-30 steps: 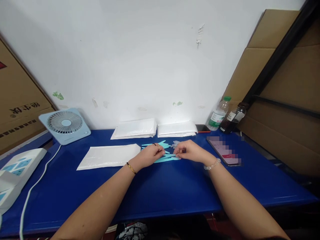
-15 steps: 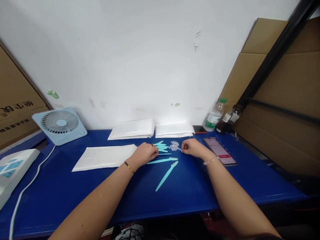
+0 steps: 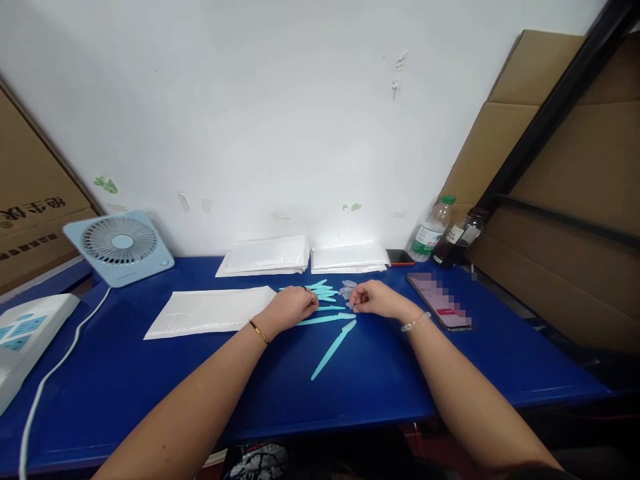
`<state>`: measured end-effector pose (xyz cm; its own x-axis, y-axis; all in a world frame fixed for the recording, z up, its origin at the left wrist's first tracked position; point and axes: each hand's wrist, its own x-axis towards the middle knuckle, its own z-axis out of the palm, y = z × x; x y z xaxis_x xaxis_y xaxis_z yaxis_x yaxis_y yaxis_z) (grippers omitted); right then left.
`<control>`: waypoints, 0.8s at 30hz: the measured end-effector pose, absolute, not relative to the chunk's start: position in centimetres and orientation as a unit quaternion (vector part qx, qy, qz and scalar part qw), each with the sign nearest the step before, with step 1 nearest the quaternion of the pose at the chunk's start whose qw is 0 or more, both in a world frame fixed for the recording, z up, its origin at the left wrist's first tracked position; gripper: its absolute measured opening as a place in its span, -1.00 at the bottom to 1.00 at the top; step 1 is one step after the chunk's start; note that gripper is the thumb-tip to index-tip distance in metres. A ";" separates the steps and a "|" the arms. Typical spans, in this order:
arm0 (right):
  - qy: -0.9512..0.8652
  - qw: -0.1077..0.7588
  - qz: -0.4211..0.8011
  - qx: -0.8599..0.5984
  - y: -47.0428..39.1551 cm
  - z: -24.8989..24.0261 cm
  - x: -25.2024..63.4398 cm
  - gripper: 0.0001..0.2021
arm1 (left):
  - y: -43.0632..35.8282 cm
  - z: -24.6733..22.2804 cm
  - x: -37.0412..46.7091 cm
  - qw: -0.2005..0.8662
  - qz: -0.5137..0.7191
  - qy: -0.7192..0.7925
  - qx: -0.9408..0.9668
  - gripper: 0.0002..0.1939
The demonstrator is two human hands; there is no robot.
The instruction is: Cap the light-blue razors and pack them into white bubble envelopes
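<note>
My left hand (image 3: pixel 295 308) is closed, its fingertips pinching a turquoise eyebrow razor (image 3: pixel 331 309) whose far end points right. Behind it lies a small pile of like turquoise razors (image 3: pixel 324 291). Two single razors rest nearer me: one lies almost crosswise (image 3: pixel 327 319), the other slants toward me (image 3: pixel 333 350). With thumb and fingers together, my right hand (image 3: pixel 376 300) grips a small clear plastic cap (image 3: pixel 351 306), close to the tip of the razor at my left hand. Several similar clear caps (image 3: pixel 344 290) are heaped just behind, partly hidden by my right fingers.
A white plastic sleeve (image 3: pixel 200 312) lies left of my left hand. Two white stacks (image 3: pixel 267 255) (image 3: pixel 350 257) stand against the wall. A phone (image 3: pixel 440 303), two bottles (image 3: pixel 430 233) and another phone (image 3: pixel 401 257) are on the right; a blue fan (image 3: pixel 123 243) is on the left.
My right hand has moved left with the clear cap, toward the razor at my left hand. My left hand has stayed nearly in place; the view has shifted slightly.
</note>
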<state>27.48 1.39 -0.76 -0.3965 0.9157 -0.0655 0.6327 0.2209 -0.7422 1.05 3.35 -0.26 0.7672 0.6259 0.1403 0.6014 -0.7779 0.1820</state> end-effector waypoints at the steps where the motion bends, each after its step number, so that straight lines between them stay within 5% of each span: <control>1: -0.760 0.202 0.349 -0.509 1.3 -0.8 27.4 -0.89 | 3.3 -0.2 1.0 0.061 0.095 0.328 0.938 -0.76; 16: -0.815 0.216 0.292 -0.451 1.0 -0.9 26.0 -0.89 | 3.0 -0.3 1.4 0.130 0.112 0.328 0.929 -0.78; 24: -0.794 0.237 0.175 -0.532 2.1 -1.2 28.5 -0.89 | 4.2 0.1 0.3 0.038 0.117 0.426 0.896 -0.81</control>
<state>28.49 2.12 -1.18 -0.3213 0.9277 0.1901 0.7616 0.3724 -0.5304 0.26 4.16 0.10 0.6088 0.7731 0.1781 0.7554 -0.6334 0.1677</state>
